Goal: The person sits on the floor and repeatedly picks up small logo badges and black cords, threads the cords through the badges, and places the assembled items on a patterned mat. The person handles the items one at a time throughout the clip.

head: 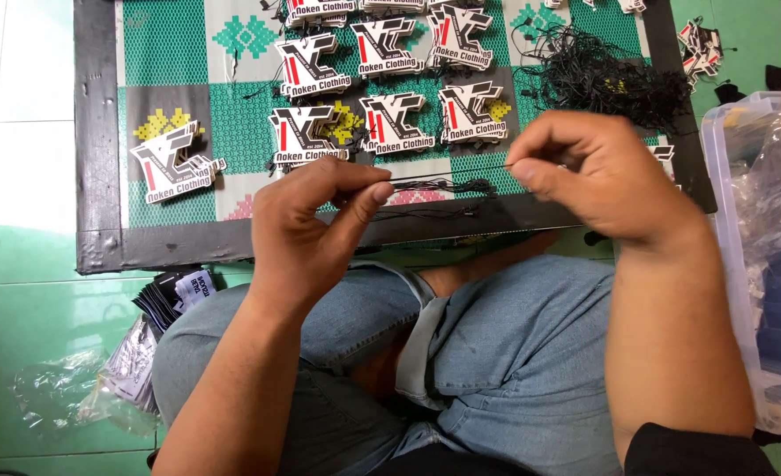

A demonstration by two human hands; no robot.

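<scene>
Far left, on the green floor tiles (20,317): crumpled clear wrappers (55,401) and a fanned stack of dark printed cards (174,295) against my knee, within reach of my left arm.

On the patterned mat (165,66), a lone stack of die-cut hang tags (174,163) lies apart from the others, nearer my left side. The rest sit in two rows of tag stacks (390,88), each stack separate, strings trailing off them, so they read as sorted piles.

My left hand (315,234): thumb and forefinger pressed together on one end of a thin black string (448,174); other fingers curled under, out of the way.

The string runs taut across to my right hand (597,176), raised slightly higher. Thumb and forefinger there are pinched on the other end. Held stretched like this, it stays clear of the short bundle of strings (448,187) just beneath it, over the mat's dark border.

Behind my right hand, a loose tangle of black strings (597,79) is heaped on the mat. Far right, a clear plastic bin (743,220) stands on the floor.
</scene>
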